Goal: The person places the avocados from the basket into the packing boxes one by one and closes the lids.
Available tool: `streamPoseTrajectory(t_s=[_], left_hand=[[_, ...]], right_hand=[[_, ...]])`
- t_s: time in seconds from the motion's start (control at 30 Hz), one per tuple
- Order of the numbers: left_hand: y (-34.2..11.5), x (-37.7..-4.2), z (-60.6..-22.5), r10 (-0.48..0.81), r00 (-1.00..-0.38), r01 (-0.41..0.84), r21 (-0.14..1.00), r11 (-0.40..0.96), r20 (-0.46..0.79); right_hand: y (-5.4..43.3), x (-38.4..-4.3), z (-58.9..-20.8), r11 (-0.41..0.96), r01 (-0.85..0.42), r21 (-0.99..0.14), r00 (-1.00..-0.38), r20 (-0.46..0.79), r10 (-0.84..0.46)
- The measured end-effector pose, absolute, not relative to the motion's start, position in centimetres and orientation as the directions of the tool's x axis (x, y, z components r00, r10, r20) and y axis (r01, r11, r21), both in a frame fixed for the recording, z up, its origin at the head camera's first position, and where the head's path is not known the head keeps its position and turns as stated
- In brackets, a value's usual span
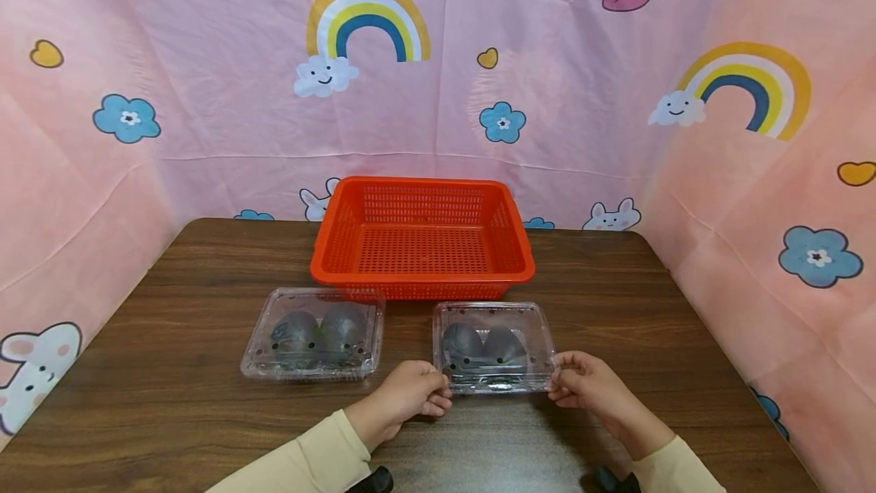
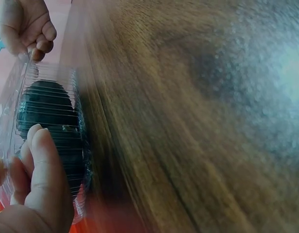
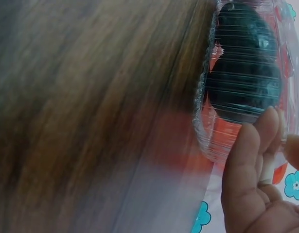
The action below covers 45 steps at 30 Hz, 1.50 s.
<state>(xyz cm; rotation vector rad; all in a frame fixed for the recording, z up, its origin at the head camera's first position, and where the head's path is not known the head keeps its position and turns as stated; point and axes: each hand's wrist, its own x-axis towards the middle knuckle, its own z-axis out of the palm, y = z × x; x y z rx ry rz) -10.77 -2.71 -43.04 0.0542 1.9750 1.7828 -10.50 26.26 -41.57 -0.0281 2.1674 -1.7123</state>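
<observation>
A clear plastic clamshell box [image 1: 493, 383] is held between both hands in front of the basket. Inside it lie two dark green-black ovals [image 3: 244, 80] that look like avocados. My left hand [image 1: 411, 395] pinches the box's near left corner, thumb on top. At the near right corner, my right hand [image 1: 594, 390] grips the rim between thumb and fingers. Both wrist views show the ribbed wall of the box from the side, close over the table. A second clear box [image 1: 263, 360] with two similar dark ovals rests to the left, touched by neither hand.
A red-orange plastic basket [image 1: 424, 280] with perforated walls stands at the back of the brown wooden table [image 1: 164, 402], right behind the boxes. Pink printed cloth [image 1: 438, 120] hangs around the table's back and sides.
</observation>
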Motion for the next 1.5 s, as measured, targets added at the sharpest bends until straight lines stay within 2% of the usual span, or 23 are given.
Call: streamPoseTrajectory(t_s=[0.33,0.73,0.93,1.5], left_hand=[[-3.1,-10.8,-43.1,0.312,-0.897,-0.269,0.947,0.173,-0.312],[-3.0,-10.3,-42.4,0.194,-0.969,-0.093,0.951,0.295,-0.155],[-3.0,-10.2,-42.4,0.189,-0.974,-0.058,0.947,0.315,-0.123],[-3.4,-10.1,-43.0,0.118,-0.986,-0.086,0.965,0.249,-0.118]], right_hand=[[25.9,-10.8,-42.0,0.267,0.225,-0.937,-0.94,-0.281,-0.195],[24.7,-10.9,-42.1,0.296,0.214,-0.931,-0.971,-0.235,-0.035],[24.4,-10.9,-42.2,0.296,0.198,-0.935,-0.976,-0.217,-0.031],[22.6,-11.8,-42.5,0.264,0.18,-0.948,-0.979,-0.199,-0.046]])
